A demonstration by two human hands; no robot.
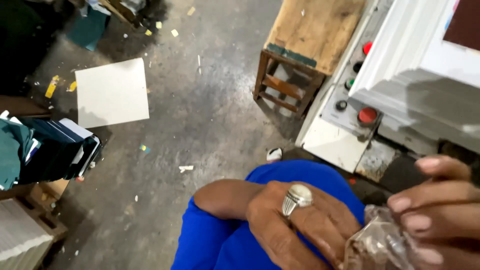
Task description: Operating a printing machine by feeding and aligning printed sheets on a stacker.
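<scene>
Left hand (300,225) with a silver ring at six o'clock, fingers pinching a crumpled clear plastic bag (377,242), right hand (435,210) at four o'clock gripping its top, blue trouser knee (220,240) beneath, wooden stool (305,45) at one o'clock

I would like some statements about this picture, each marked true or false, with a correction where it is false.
1. Both hands touch a clear plastic bag. True: the left hand and the right hand both hold it.
2. The left hand wears a ring. True.
3. The white sheet lies on the wooden stool. False: it lies on the floor, apart from the stool.
4. The machine panel has only green buttons. False: it has two red buttons, besides one green and some dark ones.
5. The person wears red clothing. False: the clothing is blue.
</scene>
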